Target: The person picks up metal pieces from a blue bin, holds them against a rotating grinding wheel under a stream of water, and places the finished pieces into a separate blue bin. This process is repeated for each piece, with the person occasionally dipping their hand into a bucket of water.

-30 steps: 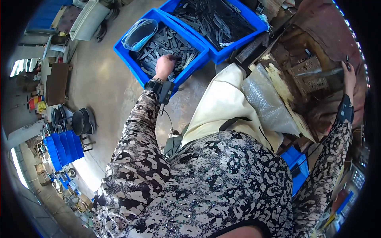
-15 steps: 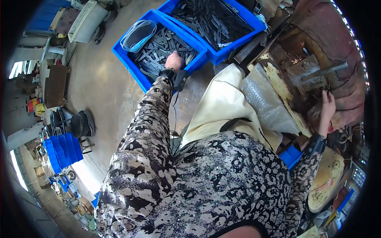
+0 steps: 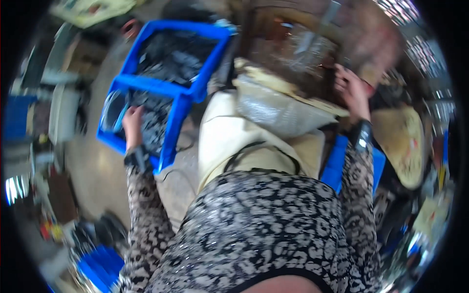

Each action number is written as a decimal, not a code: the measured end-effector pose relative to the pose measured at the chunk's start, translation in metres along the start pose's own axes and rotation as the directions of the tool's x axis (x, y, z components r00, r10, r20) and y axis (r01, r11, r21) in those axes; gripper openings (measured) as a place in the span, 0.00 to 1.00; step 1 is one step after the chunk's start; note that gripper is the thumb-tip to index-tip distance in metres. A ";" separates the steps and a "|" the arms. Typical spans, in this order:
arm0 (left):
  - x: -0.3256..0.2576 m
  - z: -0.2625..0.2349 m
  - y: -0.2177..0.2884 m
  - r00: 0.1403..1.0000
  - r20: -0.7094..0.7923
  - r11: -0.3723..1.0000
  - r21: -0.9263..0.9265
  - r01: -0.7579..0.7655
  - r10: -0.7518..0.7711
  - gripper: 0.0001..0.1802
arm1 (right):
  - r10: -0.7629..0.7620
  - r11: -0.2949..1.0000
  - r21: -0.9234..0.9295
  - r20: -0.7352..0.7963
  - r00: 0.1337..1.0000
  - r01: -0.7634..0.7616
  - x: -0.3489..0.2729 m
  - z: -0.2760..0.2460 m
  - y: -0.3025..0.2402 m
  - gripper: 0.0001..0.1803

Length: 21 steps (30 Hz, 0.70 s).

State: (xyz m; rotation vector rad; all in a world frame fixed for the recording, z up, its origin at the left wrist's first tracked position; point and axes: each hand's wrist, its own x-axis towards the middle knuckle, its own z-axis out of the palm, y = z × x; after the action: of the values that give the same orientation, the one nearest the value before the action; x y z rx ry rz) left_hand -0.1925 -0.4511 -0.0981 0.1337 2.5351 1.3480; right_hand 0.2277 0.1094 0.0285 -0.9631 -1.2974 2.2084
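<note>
**Reaching Into the Parts Bin**

Nearest the lens, a patterned black-and-grey garment point(image 3: 264, 229) and a cream apron point(image 3: 229, 141) filling the lower middle. At left, the left hand point(image 3: 132, 124) down inside the near blue bin point(image 3: 171, 141), fingers curled among dark metal parts point(image 3: 156, 122) — too blurred to tell whether anything is actually gripped. Just left of that hand, a clear pale-blue tub point(image 3: 113, 110) tucked in the same bin. On the wrist, a black band point(image 3: 138, 157).

At right, the right hand point(image 3: 352, 90) raised against the edge of a rusty brown machine point(image 3: 312, 53), fingers bent around something small and dark at its rim; the grip itself cannot be made out through the motion blur. Between the two arms, a crinkled clear plastic sheet point(image 3: 278, 110) draped over the bench edge.

Farther off, a second blue bin point(image 3: 195, 34) touching the first, also heaped with dark metal pieces — both standing on a grey concrete floor point(image 3: 93, 171).
</note>
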 end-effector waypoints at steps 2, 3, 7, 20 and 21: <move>-0.016 0.012 0.037 0.999 -0.030 0.891 -0.454 -0.001 -0.015 0.10 | -0.036 0.999 -0.013 -0.021 0.999 0.036 0.016 -0.012 0.010 0.14; -0.019 0.016 0.055 0.998 -0.054 0.788 -0.615 -0.005 -0.036 0.10 | -0.055 0.998 -0.008 -0.047 0.997 0.055 0.017 -0.012 0.012 0.14; -0.031 0.053 0.138 0.999 -0.036 0.510 -0.860 -0.028 -0.006 0.11 | -0.110 0.983 -0.163 -0.185 0.977 0.080 0.016 -0.031 0.019 0.14; -0.057 0.208 0.242 0.627 0.758 0.262 -0.651 0.713 0.178 0.12 | -0.099 0.764 -0.637 -0.270 0.958 -0.100 0.009 -0.037 0.044 0.10; -0.056 0.206 0.244 0.621 0.768 0.257 -0.639 0.725 0.156 0.11 | -0.115 0.749 -0.655 -0.283 0.952 -0.104 0.008 -0.034 0.043 0.10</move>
State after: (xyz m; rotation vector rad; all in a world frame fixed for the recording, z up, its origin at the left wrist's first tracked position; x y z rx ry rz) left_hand -0.0926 -0.1605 0.0039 -0.1070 0.7050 1.8440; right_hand 0.2473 0.1134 -0.0234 -1.4755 -1.9629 1.4771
